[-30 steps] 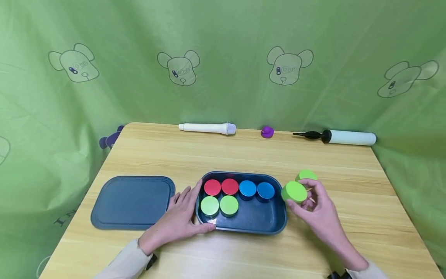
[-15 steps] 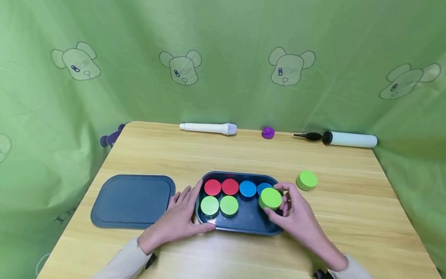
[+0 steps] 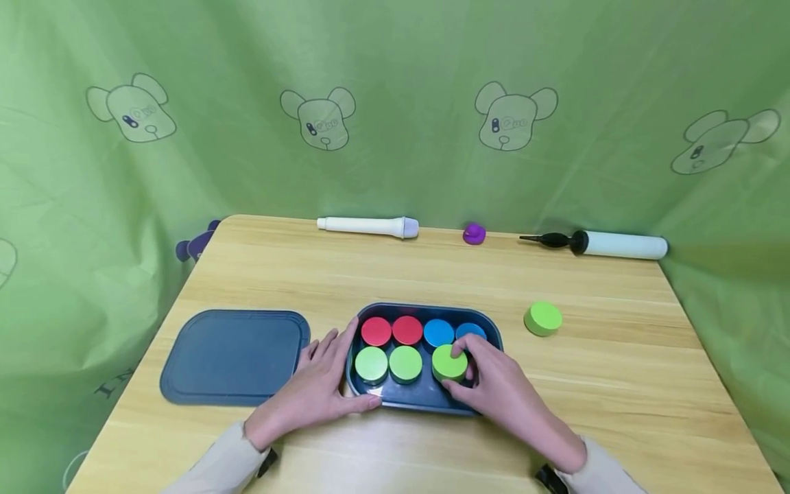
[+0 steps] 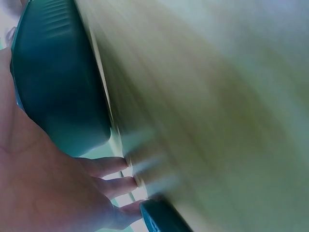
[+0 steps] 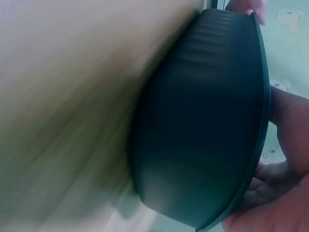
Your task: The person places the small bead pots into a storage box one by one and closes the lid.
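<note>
My right hand (image 3: 500,381) pinches a green round block (image 3: 449,363) between thumb and fingers, inside the dark blue tray (image 3: 432,396). In the right wrist view the tray's wall (image 5: 203,111) hides the block. My left hand (image 3: 311,384) lies around the tray's left end, its thumb on the near rim and its fingers fairly straight along the side. The tray's back row has two red blocks (image 3: 391,331) and two blue blocks (image 3: 439,333), the right one partly covered by my right hand. Two green blocks (image 3: 389,365) sit at front left. Another green block (image 3: 543,319) stands on the table.
A flat dark blue lid (image 3: 237,357) lies left of my left hand. Along the table's back edge lie a white microphone-shaped stick (image 3: 368,226), a purple rubber duck (image 3: 474,234) and a white hand pump (image 3: 623,244) with a black nozzle. A green curtain (image 3: 407,171) hangs behind.
My right hand has carried the green block leftward from beyond the tray's right rim, then down into the front row. My left hand has stayed at the tray's left end.
</note>
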A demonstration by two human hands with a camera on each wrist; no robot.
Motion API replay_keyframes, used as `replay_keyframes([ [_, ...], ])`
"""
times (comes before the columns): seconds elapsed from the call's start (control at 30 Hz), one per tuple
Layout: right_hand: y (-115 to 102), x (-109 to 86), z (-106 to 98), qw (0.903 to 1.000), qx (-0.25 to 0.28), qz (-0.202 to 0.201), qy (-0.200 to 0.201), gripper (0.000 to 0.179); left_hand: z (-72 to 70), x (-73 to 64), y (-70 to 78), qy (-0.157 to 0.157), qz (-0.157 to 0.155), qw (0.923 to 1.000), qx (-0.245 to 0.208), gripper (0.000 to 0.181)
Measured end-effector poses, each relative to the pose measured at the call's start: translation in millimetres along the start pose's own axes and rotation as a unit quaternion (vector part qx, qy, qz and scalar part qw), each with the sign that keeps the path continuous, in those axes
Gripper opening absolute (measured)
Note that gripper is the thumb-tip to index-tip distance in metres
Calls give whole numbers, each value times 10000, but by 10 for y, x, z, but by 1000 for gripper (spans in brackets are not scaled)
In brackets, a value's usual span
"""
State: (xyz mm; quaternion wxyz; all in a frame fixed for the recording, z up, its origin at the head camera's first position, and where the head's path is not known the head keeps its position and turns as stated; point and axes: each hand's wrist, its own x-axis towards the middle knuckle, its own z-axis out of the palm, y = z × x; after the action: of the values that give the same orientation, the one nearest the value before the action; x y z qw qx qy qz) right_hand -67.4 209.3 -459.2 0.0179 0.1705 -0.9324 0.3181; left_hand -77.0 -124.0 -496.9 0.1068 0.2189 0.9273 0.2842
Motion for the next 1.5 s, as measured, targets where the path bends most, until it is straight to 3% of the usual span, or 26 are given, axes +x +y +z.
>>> replay_keyframes([
  [0.37,-62,43,100,9990,-394,-100,-185,45,0,8,-6,51,67,10000,27,132],
  [0.7,-83,32,77,9986,-10,-126,-515,39,-7,-1,-8,-5,47,10000,0,132],
  [0.9,-102,-6,0,9981,286,209,-508,36,-4,5,-5,8,59,10000,5,132],
  [1.0,-67,-34,-49,9982,511,157,-260,33,-8,5,3,1,59,10000,-11,132],
  [1.13,57,-82,-106,9958,804,-202,388,30,-15,5,12,-6,64,10000,-3,132],
  [1.27,210,-119,-170,9814,1560,-368,1057,26,-2,1,6,6,30,10000,27,133],
  [1.37,308,-135,-240,9685,2015,-222,1446,25,15,0,-3,10,-4,10000,46,133],
  [1.5,454,-129,-359,9654,1895,290,1770,29,21,5,-6,-14,-38,10000,62,134],
])
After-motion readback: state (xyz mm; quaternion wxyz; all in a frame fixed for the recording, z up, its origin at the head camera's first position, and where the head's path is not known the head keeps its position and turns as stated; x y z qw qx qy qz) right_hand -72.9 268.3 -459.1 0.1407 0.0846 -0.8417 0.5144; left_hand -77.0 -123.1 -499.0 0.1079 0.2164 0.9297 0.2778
